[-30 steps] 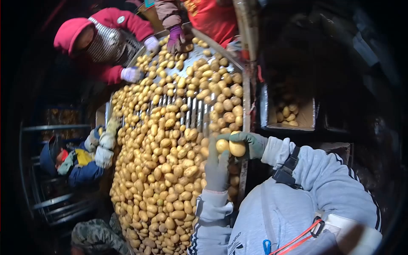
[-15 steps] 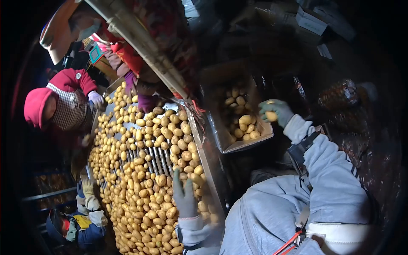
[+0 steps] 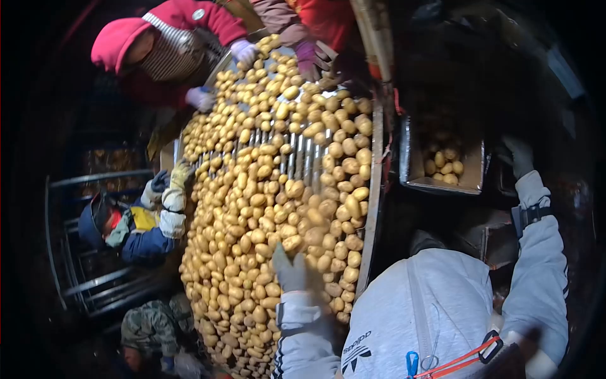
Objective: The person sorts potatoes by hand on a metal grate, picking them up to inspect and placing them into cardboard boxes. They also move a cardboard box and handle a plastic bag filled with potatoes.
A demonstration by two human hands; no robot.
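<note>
Sorting, I judge: your left hand lies open on the potatoes at 6 o'clock. Your right hand, at 3 o'clock of the box, is too dim to read. Next you need one potato singled out and gripped.

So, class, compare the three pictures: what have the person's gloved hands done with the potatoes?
The right hand, which held two potatoes at the edge of the belt, swung right to the box; no potato shows in it now. The left hand stayed low on the potato pile. The co-workers across the belt kept sorting.
</note>
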